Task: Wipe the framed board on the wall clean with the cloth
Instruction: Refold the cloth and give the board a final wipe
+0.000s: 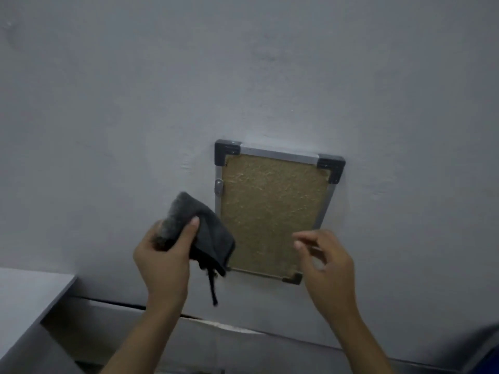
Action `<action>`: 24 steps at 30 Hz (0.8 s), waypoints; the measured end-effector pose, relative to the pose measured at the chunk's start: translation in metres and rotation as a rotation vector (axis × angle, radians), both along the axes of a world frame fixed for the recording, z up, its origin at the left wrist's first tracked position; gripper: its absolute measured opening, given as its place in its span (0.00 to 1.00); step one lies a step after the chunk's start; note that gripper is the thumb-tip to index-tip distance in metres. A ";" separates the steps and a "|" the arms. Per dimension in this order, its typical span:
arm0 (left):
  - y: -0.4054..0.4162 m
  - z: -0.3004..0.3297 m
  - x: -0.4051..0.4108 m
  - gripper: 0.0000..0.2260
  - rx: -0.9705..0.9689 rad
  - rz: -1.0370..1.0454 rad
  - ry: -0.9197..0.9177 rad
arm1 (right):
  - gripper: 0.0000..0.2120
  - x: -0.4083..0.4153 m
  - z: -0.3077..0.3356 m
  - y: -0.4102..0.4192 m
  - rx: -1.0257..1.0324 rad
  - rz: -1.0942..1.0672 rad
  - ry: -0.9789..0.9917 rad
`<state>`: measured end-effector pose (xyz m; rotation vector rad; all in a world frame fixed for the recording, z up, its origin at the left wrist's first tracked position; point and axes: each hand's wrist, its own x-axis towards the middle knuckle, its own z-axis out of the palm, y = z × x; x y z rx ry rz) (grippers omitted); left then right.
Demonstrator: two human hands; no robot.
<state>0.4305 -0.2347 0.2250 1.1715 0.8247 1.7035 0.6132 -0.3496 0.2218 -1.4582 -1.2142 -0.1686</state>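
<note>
A: Count?

B: One brown fibre board in a silver metal frame w/ black plastic corner caps, hung on the pale grey wall. One dark grey folded cloth. Two hands.

A: Hands doing what?

B: Left hand clutched the cloth, thumb across its front, a dark strap dangling below. Right hand held nothing, fingers loosely bent, relaxed.

A: Board vs. hands?

B: Board sat between them & slightly above. Cloth overlapped the frame's lower left edge; can't tell if it touched. Right hand covered the lower right edge, near that corner cap.

A: Else?

B: One pale grey ledge at lower left.
</note>
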 end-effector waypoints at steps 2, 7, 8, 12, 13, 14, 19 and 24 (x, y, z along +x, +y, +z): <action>0.012 0.018 0.002 0.07 0.241 0.135 0.128 | 0.04 0.017 0.014 0.002 0.106 -0.082 -0.126; 0.036 0.040 0.043 0.08 0.781 0.293 0.440 | 0.10 0.041 0.042 0.013 0.257 -0.221 -0.248; 0.039 0.038 0.053 0.13 0.850 0.305 0.505 | 0.10 0.044 0.046 0.016 0.268 -0.232 -0.262; 0.054 0.016 0.067 0.23 1.106 0.368 0.660 | 0.09 0.052 0.050 0.032 0.298 -0.334 -0.372; 0.060 0.010 0.064 0.25 1.131 0.412 0.713 | 0.09 0.054 0.048 0.036 0.294 -0.362 -0.416; 0.066 0.004 0.061 0.26 1.129 0.441 0.756 | 0.11 0.056 0.046 0.040 0.284 -0.374 -0.460; 0.072 -0.014 0.066 0.20 1.118 0.365 0.827 | 0.20 0.064 0.035 0.054 0.247 -0.344 -0.635; 0.072 -0.001 0.076 0.18 1.165 0.500 0.781 | 0.21 0.069 0.030 0.064 0.313 -0.369 -0.640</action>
